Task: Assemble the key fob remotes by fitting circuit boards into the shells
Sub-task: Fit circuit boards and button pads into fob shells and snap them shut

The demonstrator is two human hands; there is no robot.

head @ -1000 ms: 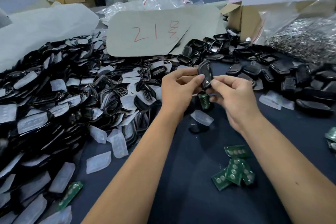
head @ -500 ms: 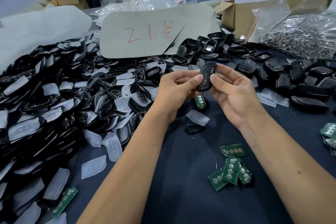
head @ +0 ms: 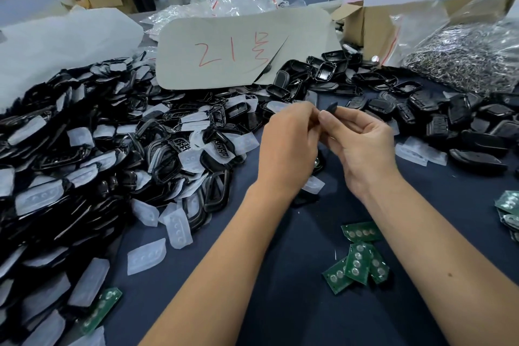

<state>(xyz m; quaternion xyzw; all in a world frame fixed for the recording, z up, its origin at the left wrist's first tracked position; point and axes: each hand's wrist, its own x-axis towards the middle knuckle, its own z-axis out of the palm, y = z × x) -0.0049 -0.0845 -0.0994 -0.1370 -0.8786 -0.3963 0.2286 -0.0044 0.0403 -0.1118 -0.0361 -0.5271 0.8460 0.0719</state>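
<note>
Both my hands hold one black key fob shell [head: 332,107] above the dark blue table. My left hand [head: 289,146] curls around its left side and my right hand [head: 362,143] pinches it from the right; only the shell's top end shows between my fingers. A small cluster of green circuit boards [head: 358,261] lies on the cloth below my right forearm. One more green board [head: 101,309] lies at the lower left, and others [head: 508,205] sit at the right edge.
A big heap of black shells and translucent rubber pads [head: 84,154] fills the left. More black shells [head: 449,118] lie to the right. A grey card with red writing [head: 230,50], cardboard boxes [head: 365,25] and a bag of metal rings [head: 471,56] stand behind.
The shell has turned in my hands from broadside to nearly edge-on, and my fingers have closed in tighter around it. Both hands stay at the same spot.
</note>
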